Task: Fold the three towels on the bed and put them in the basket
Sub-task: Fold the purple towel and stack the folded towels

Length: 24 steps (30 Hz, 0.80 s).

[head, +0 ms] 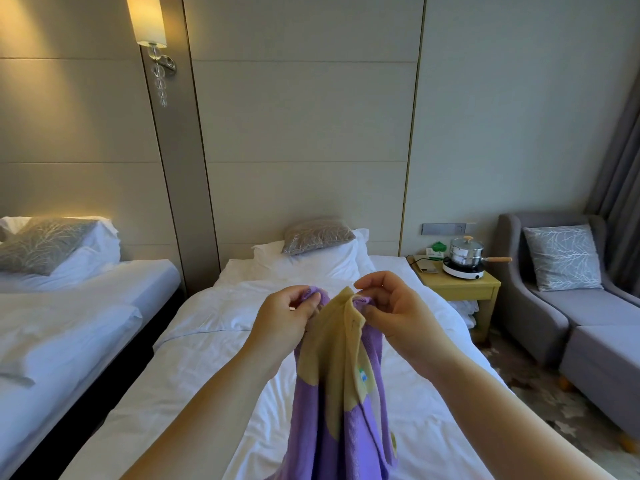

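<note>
A purple towel [341, 393] with tan patches hangs in the air above the white bed [214, 358], its lower part running out of the frame's bottom edge. My left hand [287, 320] pinches its upper left corner. My right hand [394, 317] pinches the top edge just to the right, where the tan part bunches up. Both hands are raised close together over the middle of the bed. No other towel and no basket are in view.
A white pillow and a grey patterned cushion [317, 235] lie at the bed's head. A second bed [69, 306] stands to the left. To the right, a yellow nightstand [460, 289] carries a pot [467, 256] on a hotplate; beyond it stands a grey armchair [571, 299].
</note>
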{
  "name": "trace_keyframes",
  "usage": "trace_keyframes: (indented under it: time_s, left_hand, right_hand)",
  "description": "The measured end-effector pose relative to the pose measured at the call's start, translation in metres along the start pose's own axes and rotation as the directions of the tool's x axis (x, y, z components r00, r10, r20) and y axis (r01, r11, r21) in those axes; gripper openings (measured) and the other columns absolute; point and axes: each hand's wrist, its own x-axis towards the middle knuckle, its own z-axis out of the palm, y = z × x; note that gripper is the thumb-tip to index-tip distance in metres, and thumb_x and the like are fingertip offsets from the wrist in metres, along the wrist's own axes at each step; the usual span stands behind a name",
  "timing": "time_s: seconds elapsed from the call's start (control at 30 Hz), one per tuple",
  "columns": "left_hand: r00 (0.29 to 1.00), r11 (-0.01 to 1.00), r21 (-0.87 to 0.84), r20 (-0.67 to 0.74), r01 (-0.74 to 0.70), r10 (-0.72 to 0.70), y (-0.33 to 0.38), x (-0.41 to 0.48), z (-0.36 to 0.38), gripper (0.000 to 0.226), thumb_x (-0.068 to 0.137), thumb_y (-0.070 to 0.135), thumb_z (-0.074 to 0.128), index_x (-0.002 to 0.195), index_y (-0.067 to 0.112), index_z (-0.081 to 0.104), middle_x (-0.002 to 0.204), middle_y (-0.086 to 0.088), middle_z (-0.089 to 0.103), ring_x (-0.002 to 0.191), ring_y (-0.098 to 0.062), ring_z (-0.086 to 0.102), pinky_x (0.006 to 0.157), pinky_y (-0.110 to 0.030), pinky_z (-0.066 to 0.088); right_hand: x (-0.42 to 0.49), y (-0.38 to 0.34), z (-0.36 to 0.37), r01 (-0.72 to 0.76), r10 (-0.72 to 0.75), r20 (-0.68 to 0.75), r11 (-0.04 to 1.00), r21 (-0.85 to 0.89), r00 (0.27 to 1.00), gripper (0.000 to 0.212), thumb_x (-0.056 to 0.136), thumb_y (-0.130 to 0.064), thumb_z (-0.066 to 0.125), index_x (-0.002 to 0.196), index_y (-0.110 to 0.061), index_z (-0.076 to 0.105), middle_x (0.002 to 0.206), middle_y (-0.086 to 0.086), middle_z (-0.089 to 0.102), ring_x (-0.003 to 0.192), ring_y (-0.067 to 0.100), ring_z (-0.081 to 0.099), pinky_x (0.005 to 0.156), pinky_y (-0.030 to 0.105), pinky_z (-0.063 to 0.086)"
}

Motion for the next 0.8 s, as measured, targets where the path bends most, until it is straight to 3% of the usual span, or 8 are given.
trace_keyframes:
  time_s: [0.1, 0.23, 0.43, 0.53, 0.6, 0.7, 0.8]
  left_hand:
    - [1.0, 0.998, -0.064, 0.018, -0.023, 0.025, 0.004, 0.001, 0.002, 0.002, 0.082, 0.023, 0.072, 0.081, 0.025, 0.072, 0.077, 0.008, 0.075, 0.071, -0.002, 0.068, 0.068, -0.02, 0.055]
    - [0.995, 0.997, -0.036, 0.071, -0.074, 0.077, 0.006, -0.002, 0.007, 0.016, 0.088, 0.032, 0.064, 0.082, 0.023, 0.075, 0.08, 0.005, 0.075, 0.075, -0.005, 0.067, 0.071, -0.022, 0.053]
    - [0.959, 0.989, -0.032, 0.245, -0.142, 0.146, 0.004, -0.005, 0.004, 0.032, 0.088, 0.049, 0.054, 0.09, 0.025, 0.075, 0.088, -0.001, 0.073, 0.087, -0.01, 0.067, 0.079, -0.026, 0.052]
    - [0.926, 0.983, -0.111, 0.335, -0.146, 0.175, 0.006, -0.007, 0.002, 0.022, 0.082, 0.038, 0.065, 0.098, 0.025, 0.075, 0.095, 0.0, 0.075, 0.093, -0.013, 0.069, 0.077, -0.019, 0.052]
    - [0.918, 0.982, -0.118, 0.354, -0.144, 0.177, 0.005, -0.006, 0.0, 0.018, 0.085, 0.027, 0.066, 0.1, 0.023, 0.075, 0.096, -0.001, 0.075, 0.093, -0.012, 0.069, 0.076, -0.018, 0.051]
    - [0.947, 0.987, -0.073, 0.279, -0.143, 0.157, 0.005, -0.006, 0.004, 0.014, 0.09, 0.022, 0.063, 0.094, 0.024, 0.075, 0.089, 0.003, 0.074, 0.083, -0.006, 0.068, 0.066, -0.014, 0.049]
    - [0.992, 0.995, -0.05, 0.083, -0.09, 0.094, 0.002, -0.005, 0.012, 0.011, 0.09, 0.02, 0.061, 0.096, 0.026, 0.068, 0.083, 0.006, 0.071, 0.074, -0.007, 0.064, 0.055, -0.013, 0.044]
  right_hand:
    - [0.0, -0.005, 0.004, 0.058, -0.054, 0.082, 0.997, -0.052, 0.995, 0.023, 0.084, 0.0, 0.065, 0.083, -0.023, 0.068, 0.088, 0.01, 0.072, 0.085, 0.024, 0.067, 0.081, 0.035, 0.056]
    - [0.002, -0.004, 0.004, 0.074, -0.074, 0.012, 0.991, -0.115, 0.997, 0.023, 0.084, 0.0, 0.065, 0.08, -0.022, 0.069, 0.089, 0.011, 0.072, 0.089, 0.031, 0.067, 0.086, 0.045, 0.055]
    - [0.002, -0.001, 0.002, 0.059, -0.069, -0.059, 0.986, -0.156, 0.996, 0.021, 0.084, 0.002, 0.065, 0.082, -0.019, 0.069, 0.085, 0.006, 0.073, 0.082, 0.019, 0.068, 0.079, 0.032, 0.057]
    - [0.0, -0.003, 0.002, 0.053, -0.062, -0.062, 0.99, -0.132, 0.996, 0.021, 0.083, 0.003, 0.065, 0.082, -0.017, 0.069, 0.084, 0.005, 0.073, 0.081, 0.016, 0.069, 0.073, 0.025, 0.055]
    - [0.0, -0.003, 0.001, 0.038, -0.047, -0.064, 0.991, -0.127, 0.997, 0.018, 0.083, 0.001, 0.066, 0.081, -0.016, 0.069, 0.083, 0.01, 0.073, 0.08, 0.022, 0.068, 0.076, 0.032, 0.056]
    - [0.0, -0.003, 0.002, -0.021, 0.014, -0.071, 0.995, -0.097, 0.997, 0.018, 0.085, -0.003, 0.065, 0.08, -0.02, 0.068, 0.082, 0.025, 0.068, 0.072, 0.029, 0.062, 0.075, 0.044, 0.052]
    - [0.002, 0.0, 0.006, -0.037, 0.021, -0.152, 0.994, -0.103, 0.988, 0.018, 0.085, -0.003, 0.061, 0.08, -0.02, 0.066, 0.081, 0.01, 0.071, 0.074, 0.02, 0.063, 0.069, 0.033, 0.052]
